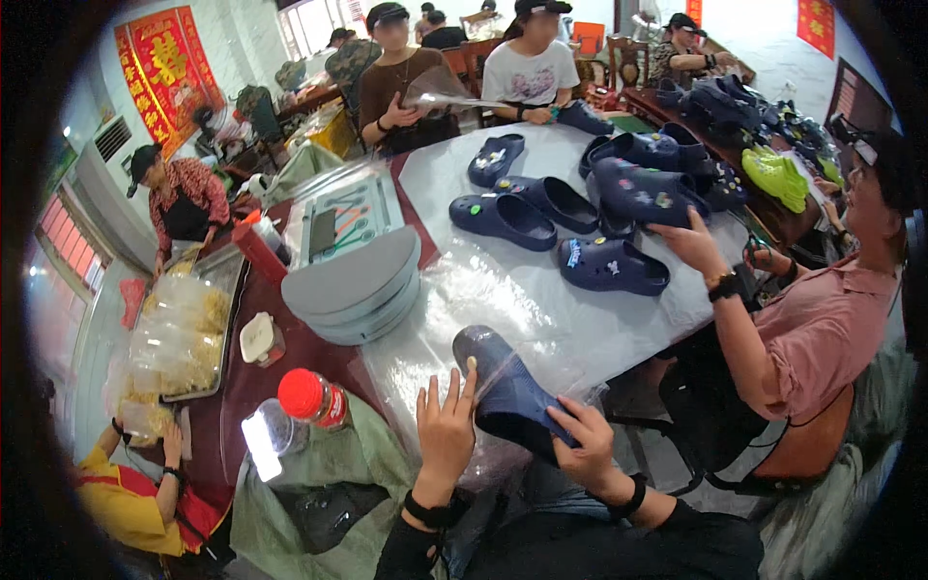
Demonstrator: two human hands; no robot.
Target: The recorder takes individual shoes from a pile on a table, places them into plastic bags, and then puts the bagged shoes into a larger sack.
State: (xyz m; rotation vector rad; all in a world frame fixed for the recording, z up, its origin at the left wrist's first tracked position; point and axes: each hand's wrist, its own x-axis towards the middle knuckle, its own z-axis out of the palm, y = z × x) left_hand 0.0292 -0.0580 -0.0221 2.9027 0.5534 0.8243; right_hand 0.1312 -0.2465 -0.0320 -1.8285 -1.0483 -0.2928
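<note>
A navy foam clog [517, 382] is tilted over the near edge of the table, its rounded end pointing away to the left. My right hand [585, 445] is closed round its near end. Along the clog's left side lies my left hand [447, 425], fingers stretched out and fingertips against it. Shiny clear plastic [406, 362] spreads behind and beside the clog; whether it wraps the clog I cannot tell. Farther off, several navy clogs with small charms lie on the table, the nearest being a charm-covered clog [614, 268].
At the left stand a grey stacked tray [353, 285], a red-lidded jar [311, 398], a lit phone [261, 447] and a small white container [261, 340]. A co-worker's hand [691, 246] holds another clog at the right. Other people sit around the table [483, 300].
</note>
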